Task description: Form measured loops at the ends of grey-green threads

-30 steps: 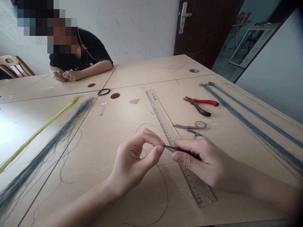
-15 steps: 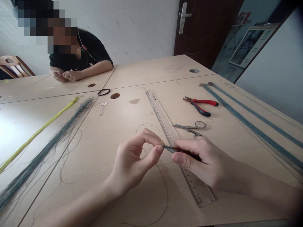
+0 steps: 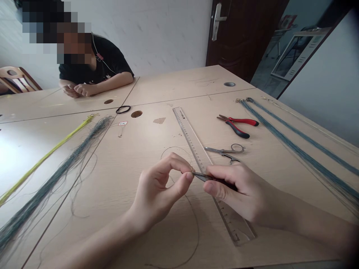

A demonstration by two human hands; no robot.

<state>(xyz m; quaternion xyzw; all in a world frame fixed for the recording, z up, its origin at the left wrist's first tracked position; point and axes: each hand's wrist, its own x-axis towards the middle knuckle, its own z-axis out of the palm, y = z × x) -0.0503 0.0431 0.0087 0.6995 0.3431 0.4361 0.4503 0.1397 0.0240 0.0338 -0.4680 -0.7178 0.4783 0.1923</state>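
Note:
My left hand (image 3: 159, 190) pinches a tiny gold ring (image 3: 192, 170) between thumb and forefinger, just above the wooden table (image 3: 157, 87). My right hand (image 3: 238, 190) is closed round a thin dark pointed tool (image 3: 202, 176) whose tip meets the ring. A thin dark cord (image 3: 193, 220) loops on the table under and in front of both hands. A clear ruler (image 3: 196, 149) runs diagonally beneath my right hand.
Small scissors (image 3: 227, 150) and red-handled pliers (image 3: 238, 125) lie to the right of the ruler. Blue-grey cord bundles (image 3: 294, 144) stretch along the right side. Grey cords (image 3: 53, 179) and yellow cords (image 3: 47, 153) lie at left. A black hair band (image 3: 123, 109) sits further back. A person in black (image 3: 95, 65) sits across.

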